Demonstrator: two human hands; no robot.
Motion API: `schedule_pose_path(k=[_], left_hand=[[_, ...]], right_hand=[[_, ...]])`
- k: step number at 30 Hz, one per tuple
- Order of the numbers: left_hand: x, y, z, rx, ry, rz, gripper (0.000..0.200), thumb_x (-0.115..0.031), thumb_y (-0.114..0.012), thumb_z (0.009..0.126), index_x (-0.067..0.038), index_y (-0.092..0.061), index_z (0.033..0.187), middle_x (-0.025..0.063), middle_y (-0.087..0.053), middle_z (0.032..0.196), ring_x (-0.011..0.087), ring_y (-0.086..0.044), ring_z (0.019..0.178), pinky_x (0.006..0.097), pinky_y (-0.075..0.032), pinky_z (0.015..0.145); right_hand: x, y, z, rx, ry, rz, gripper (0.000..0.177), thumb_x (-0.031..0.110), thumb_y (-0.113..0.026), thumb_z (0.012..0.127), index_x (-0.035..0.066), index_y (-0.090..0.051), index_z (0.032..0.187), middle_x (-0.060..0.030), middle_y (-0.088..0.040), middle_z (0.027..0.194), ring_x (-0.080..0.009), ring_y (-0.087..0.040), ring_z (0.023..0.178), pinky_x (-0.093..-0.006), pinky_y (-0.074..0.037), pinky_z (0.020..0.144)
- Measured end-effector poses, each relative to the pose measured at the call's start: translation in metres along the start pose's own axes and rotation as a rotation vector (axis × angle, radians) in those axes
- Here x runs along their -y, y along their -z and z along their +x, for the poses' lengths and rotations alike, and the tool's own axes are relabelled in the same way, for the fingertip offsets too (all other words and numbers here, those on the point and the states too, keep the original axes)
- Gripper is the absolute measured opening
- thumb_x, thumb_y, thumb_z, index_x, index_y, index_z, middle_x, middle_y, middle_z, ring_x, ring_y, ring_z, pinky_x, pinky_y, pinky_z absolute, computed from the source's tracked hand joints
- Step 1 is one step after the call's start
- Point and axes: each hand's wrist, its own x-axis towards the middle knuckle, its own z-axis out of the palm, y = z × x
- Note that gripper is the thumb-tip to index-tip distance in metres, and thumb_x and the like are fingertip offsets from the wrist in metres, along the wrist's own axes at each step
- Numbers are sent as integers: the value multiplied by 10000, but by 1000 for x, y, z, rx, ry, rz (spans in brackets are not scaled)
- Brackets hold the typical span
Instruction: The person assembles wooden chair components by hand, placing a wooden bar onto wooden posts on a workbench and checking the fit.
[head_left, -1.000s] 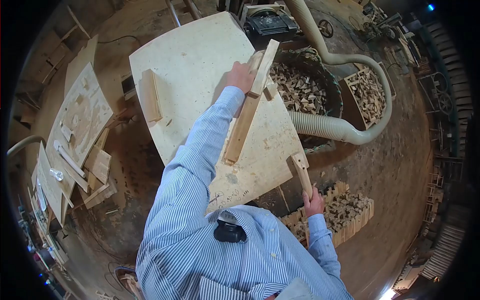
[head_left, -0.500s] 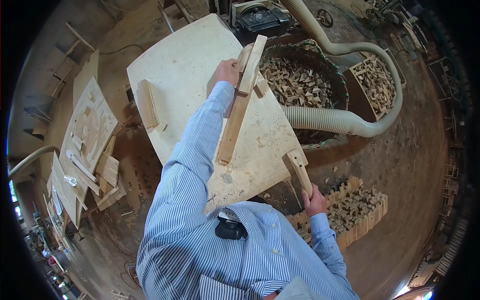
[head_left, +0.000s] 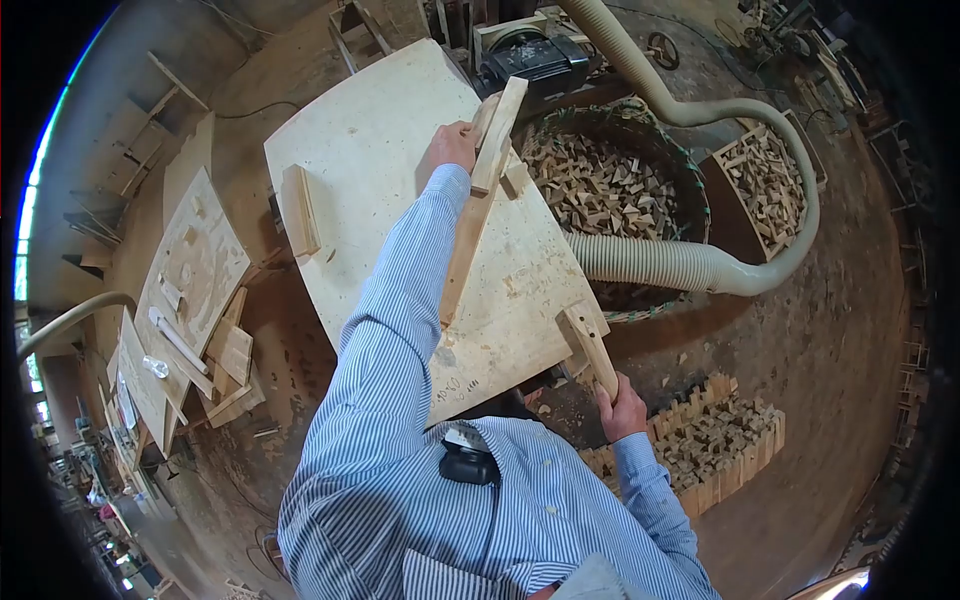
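My left hand (head_left: 453,147) is closed at the far part of the pale worktop (head_left: 375,125). Its fingers are against a short wood piece (head_left: 485,115) beside a long wooden bar (head_left: 500,135), which lies over a longer wooden strip (head_left: 468,255). The fingertips are partly hidden. Lower right, my right hand (head_left: 622,408) wraps round the end of a wooden handle (head_left: 592,347). This handle has dark holes at its far end, by the worktop's near right corner. A small wood block (head_left: 514,180) sits against the bar's right side.
Left on the worktop lies a wood block (head_left: 299,210). To the right stand a round basket (head_left: 697,190) of wood offcuts and a ribbed hose (head_left: 640,258). A motor (head_left: 533,66) is at the back. Stacked wood pieces (head_left: 720,440) lie right of my right hand.
The view has shifted slightly, so the scene sits a little lower and to the right. Both hands keep their grips; the wooden handle's angle looks only slightly different.
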Motion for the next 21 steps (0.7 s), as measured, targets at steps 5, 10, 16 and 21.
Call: schedule_pose_path(k=[5,10,16,21], left_hand=[[13,-3,34,-12,13,-14,322,-354,-790,918,-140,-831,1155,181,-743,1141,340,-705,1104,441,-543,1002],[23,-8,68,-80,-57,33,301,-307,-775,943,-106,-828,1160,160,-809,1063,314,-763,987,407,-576,930],[33,-11,104,-30,-11,-56,283,-330,-802,895,-125,-836,1089,175,-728,1103,339,-684,1118,446,-534,1022],[38,-8,127,-55,-54,-26,291,-325,-801,893,-110,-835,1085,184,-740,1107,349,-688,1107,454,-542,1013]], right_hand=[[21,-5,22,-4,-7,-40,427,327,-685,1019,80,-597,1356,-261,-745,1070,-459,-736,955,-523,-593,821],[36,-10,45,0,-3,-51,431,323,-681,1019,79,-589,1363,-266,-743,1072,-466,-732,961,-536,-590,825],[55,-14,70,7,-25,-68,434,319,-683,1016,79,-585,1364,-270,-743,1070,-466,-735,955,-538,-590,820],[67,-18,86,-17,-10,-61,443,336,-683,1016,78,-586,1363,-268,-746,1060,-468,-735,944,-533,-589,812]])
